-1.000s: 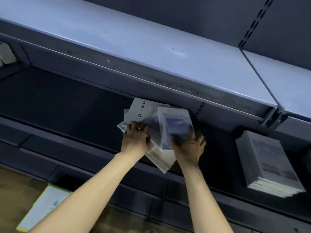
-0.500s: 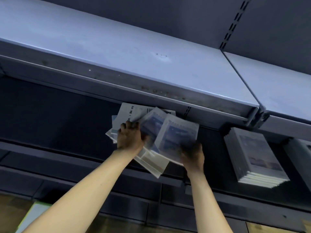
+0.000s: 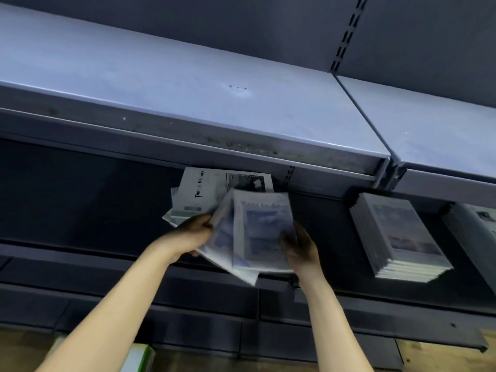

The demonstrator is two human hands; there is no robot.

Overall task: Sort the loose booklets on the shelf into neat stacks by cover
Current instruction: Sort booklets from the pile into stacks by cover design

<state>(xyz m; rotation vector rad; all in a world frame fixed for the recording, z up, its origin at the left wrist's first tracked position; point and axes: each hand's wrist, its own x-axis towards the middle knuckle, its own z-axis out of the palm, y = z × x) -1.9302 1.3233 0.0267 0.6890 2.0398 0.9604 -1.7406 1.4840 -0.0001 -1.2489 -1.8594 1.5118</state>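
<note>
A loose pile of booklets [image 3: 204, 191] lies on the dark lower shelf [image 3: 80, 200], its top white cover lettered in black. My left hand [image 3: 194, 232] grips the left edge of a bunch of blue-pictured booklets lifted off that pile. My right hand [image 3: 300, 245] holds a blue-cover booklet [image 3: 261, 229] by its right edge, on top of the bunch. To the right, a neat stack of blue-cover booklets [image 3: 402, 237] stands on the same shelf. The edge of another stack [image 3: 480, 232] shows at the far right.
A pale metal shelf [image 3: 188, 89] juts out above the booklets and hides the back of the lower shelf. A slotted upright [image 3: 346, 33] runs up the back wall. A green-edged white box [image 3: 139, 358] lies on the wooden floor below.
My left hand has shifted from pressing on the pile to gripping the lifted bunch's left edge. The blue booklet in my right hand has turned more upright. The view has moved left.
</note>
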